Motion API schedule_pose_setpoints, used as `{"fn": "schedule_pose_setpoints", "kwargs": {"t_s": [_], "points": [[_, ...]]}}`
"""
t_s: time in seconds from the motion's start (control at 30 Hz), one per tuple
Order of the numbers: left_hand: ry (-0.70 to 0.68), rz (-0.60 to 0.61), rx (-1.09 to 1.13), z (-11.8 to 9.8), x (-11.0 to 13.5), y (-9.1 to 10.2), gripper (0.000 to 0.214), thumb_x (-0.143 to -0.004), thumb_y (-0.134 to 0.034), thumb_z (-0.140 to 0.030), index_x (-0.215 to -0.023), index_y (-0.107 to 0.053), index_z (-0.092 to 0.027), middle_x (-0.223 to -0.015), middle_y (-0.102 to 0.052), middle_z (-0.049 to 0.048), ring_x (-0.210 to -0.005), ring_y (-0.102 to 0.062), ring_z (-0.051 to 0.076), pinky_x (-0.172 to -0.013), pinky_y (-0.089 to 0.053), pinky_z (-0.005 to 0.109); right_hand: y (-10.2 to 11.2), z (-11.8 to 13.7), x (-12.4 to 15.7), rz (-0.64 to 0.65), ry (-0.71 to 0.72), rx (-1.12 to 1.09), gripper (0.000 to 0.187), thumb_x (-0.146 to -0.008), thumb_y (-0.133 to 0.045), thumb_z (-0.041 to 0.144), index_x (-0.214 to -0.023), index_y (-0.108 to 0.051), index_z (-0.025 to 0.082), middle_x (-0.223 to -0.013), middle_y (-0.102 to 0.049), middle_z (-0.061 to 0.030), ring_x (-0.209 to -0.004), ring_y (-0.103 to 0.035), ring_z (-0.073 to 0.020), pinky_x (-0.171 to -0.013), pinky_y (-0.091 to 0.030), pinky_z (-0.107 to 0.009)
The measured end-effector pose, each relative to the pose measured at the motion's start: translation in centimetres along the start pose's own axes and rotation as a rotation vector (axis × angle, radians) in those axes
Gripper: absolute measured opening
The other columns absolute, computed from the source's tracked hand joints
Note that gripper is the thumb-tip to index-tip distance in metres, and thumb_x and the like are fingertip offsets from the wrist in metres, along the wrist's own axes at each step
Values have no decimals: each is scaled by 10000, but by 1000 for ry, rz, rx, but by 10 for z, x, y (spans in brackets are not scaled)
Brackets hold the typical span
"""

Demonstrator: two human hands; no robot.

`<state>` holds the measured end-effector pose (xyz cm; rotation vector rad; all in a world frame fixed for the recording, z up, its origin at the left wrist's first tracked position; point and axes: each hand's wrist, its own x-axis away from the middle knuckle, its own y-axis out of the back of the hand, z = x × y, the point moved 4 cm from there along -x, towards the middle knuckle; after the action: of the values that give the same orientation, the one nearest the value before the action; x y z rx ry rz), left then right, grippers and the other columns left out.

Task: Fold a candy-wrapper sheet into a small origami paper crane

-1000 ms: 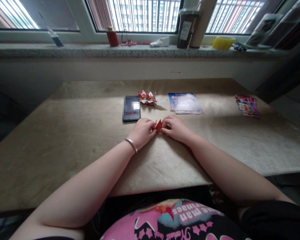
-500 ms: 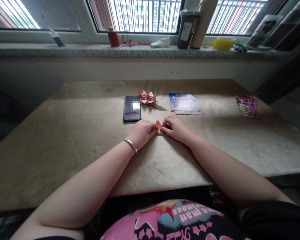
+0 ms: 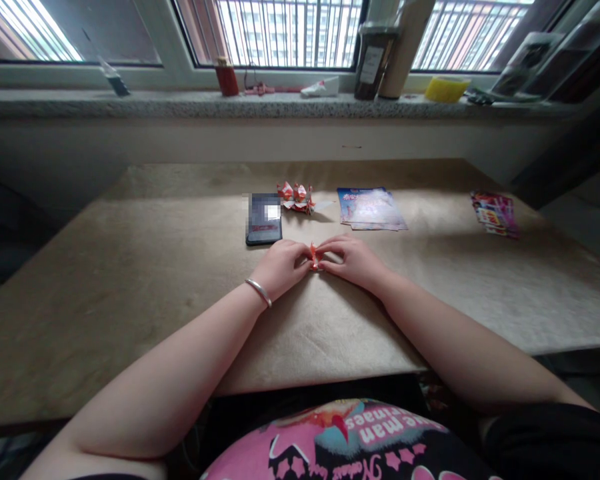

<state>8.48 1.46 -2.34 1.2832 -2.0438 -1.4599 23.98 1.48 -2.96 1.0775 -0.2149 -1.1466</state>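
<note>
A small red folded paper piece (image 3: 314, 257) lies on the tan table (image 3: 130, 267) between my two hands. My left hand (image 3: 281, 265), with a silver bangle on the wrist, pinches its left side with curled fingers. My right hand (image 3: 352, 260) pinches its right side, fingers pressed together over the paper. Most of the paper is hidden by my fingertips.
A dark phone (image 3: 263, 219) lies just beyond my left hand. Behind it sit finished red paper figures (image 3: 295, 197), a blue stack of sheets (image 3: 370, 208) and colourful sheets (image 3: 495, 213) at the far right. The windowsill holds a red cup (image 3: 227, 75), a jar and yellow tape.
My right fingers have closed further over the red paper, so less of it shows. Both arms stay in place.
</note>
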Motion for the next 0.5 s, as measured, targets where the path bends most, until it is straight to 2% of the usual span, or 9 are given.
{"fn": "schedule_pose_setpoints", "kwargs": {"t_s": [0.5], "points": [[-68,-16,-69,1,1,-5,215,-850,-533,-273,-971,-673,-165,-1021,-668,77,-970,-587,203,-903,-453,356,-1,3,1,15,-24,72,204,-785,-655,352,-914,-739,218,-967,-709,-56,-934,-620,-194,-883,-481,-340]]}}
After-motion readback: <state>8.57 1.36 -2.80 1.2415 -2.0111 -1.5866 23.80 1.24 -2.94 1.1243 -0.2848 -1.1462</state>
